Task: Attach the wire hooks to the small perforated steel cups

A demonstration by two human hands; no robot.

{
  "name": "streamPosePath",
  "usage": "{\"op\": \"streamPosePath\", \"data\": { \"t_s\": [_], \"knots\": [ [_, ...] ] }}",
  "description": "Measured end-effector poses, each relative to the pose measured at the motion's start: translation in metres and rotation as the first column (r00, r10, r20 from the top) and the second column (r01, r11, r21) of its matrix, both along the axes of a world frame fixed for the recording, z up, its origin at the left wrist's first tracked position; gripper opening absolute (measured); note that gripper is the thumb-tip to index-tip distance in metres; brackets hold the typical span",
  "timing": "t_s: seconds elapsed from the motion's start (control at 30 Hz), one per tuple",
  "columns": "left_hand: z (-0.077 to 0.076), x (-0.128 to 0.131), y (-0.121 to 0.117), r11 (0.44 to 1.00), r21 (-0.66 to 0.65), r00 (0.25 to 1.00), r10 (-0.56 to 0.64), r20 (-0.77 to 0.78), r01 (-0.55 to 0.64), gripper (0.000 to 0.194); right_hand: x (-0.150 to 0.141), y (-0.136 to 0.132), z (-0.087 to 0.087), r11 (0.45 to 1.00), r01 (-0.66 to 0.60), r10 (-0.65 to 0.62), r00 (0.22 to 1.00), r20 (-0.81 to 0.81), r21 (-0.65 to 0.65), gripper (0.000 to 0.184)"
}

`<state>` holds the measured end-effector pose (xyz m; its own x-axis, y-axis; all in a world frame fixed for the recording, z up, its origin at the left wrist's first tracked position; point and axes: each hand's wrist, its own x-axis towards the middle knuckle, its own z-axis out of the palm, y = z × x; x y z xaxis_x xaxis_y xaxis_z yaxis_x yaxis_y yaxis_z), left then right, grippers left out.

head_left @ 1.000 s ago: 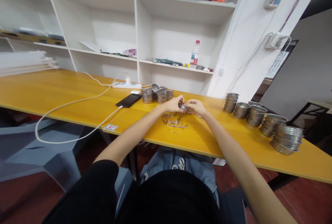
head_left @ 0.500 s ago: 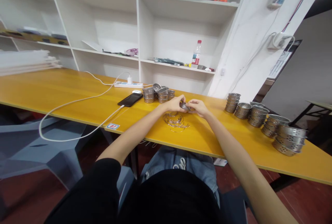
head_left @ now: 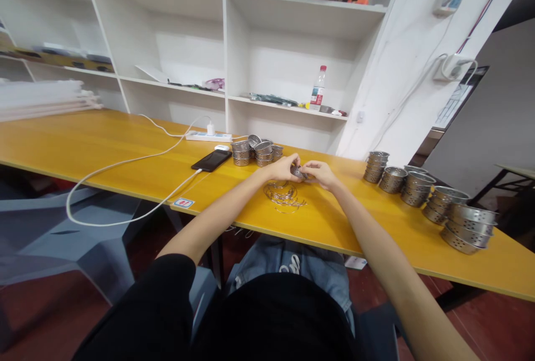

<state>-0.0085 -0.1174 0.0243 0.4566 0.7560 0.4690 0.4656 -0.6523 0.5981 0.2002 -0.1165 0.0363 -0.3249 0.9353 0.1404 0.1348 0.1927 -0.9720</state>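
Over the table's near half, my left hand [head_left: 284, 168] is wrapped round a small perforated metal cup [head_left: 297, 172], which lies tilted on its side. My right hand [head_left: 320, 172] has its thumb and fingers pinched at the cup's right edge; whether a wire is also between them is too small to tell. Just below my hands lies a loose heap of thin metal wire rings [head_left: 284, 195]. Behind my left hand stands a cluster of perforated metal cups [head_left: 263, 149], some stacked and one tipped over.
More stacked metal cups [head_left: 418, 187] line the right side of the yellow table [head_left: 343, 222]. Left of my arms are a phone [head_left: 212, 160] on a white cable [head_left: 125, 159] and a power strip [head_left: 208, 136]. White shelving [head_left: 225, 43] with a bottle [head_left: 318, 89] rises behind.
My hands stay at the cup with almost the same grip. The whole view has shifted very slightly; nothing else has visibly moved.
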Motion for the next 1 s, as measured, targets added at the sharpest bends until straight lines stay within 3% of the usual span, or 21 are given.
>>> {"op": "streamPosePath", "data": {
  "t_s": [0.57, 1.0],
  "knots": [
    [0.0000, 0.0007, 0.0045, 1.000, -0.009, 1.000, 0.003, 0.013, -0.003, 0.055, 0.0017, 0.0024, 0.0012, 1.000, -0.007, 0.006, 1.000, -0.011, -0.007, 0.038],
    [0.0010, 0.0006, 0.0039, 1.000, 0.021, 1.000, -0.022, -0.005, 0.022, 0.055, 0.0010, -0.0011, 0.0002, 1.000, -0.011, 0.010, 0.999, -0.041, -0.025, 0.044]
  ]
}}
